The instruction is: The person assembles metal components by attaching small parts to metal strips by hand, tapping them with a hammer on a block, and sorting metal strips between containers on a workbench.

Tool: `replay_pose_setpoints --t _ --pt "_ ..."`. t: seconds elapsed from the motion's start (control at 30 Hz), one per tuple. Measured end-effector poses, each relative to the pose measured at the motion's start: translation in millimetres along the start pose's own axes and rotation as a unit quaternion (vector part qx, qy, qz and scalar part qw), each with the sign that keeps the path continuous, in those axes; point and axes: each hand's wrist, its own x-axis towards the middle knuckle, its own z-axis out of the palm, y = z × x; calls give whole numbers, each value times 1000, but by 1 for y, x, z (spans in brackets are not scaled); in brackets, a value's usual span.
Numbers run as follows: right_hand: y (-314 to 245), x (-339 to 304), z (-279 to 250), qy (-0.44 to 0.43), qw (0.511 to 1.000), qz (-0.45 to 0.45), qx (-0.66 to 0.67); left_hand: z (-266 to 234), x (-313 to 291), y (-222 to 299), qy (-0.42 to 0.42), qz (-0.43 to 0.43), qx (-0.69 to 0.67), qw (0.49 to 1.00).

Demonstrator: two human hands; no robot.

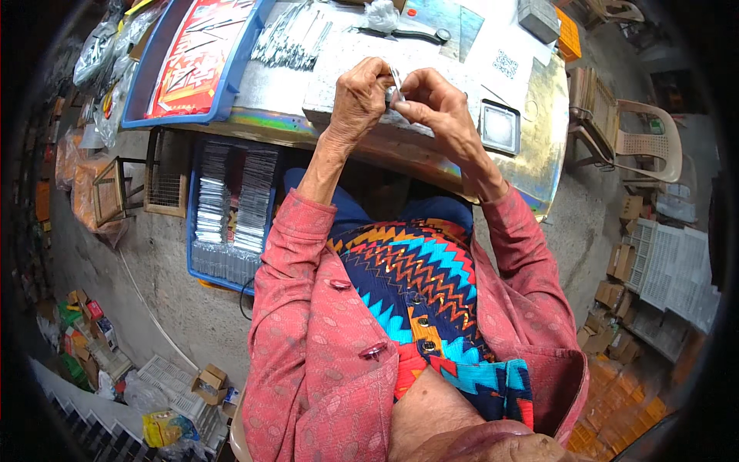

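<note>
Over the near part of the table (531,175), my left hand (358,100) and my right hand (440,108) are close together, fingers bent in a pinch. Between their fingertips is a slim, shiny piece (397,80), held nearly upright; its exact kind is too small to make out. A pale flat block or board (319,100) lies beneath my hands. To the left of them is a pile of thin silver metal pieces (289,38). Beyond my hands lies a dark, narrow tool with a round end (416,35). A black-rimmed square dish (500,127) sits right of my right hand.
A blue tray (219,104) with red-and-white sheets and slim metal pieces stands at the table's left. Below it, a blue crate (192,258) holds rows of silver pieces. A plastic chair (650,142) stands at right; cardboard boxes (209,383) and crates lie around the floor.
</note>
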Motion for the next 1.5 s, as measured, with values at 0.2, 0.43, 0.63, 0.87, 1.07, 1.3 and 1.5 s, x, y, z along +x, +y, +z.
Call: replay_pose_setpoints --t 0.2,0.43,0.63,0.87,1.07,1.3,1.5 --pt "5 -45 -28 176 858 -127 -466 1 -2 -8 -12 8 11 1000" --pt "13 -88 -32 171 963 181 -105 0 -3 -9 -16 -13 -25 999" --pt "-13 -81 -42 123 968 213 -43 0 -3 -4 0 3 -37 999" --pt "-56 -48 -27 99 856 -239 -448 2 -3 -7 -1 -9 -76 997" --pt "-60 -49 -19 141 829 -333 -426 0 -1 -2 2 8 -63 998" --pt "-48 -64 -11 155 908 -128 -368 -1 -5 -6 -3 1 -53 999" --pt "-9 -73 -21 166 966 66 -189 -2 -2 -7 -22 -12 -32 999"
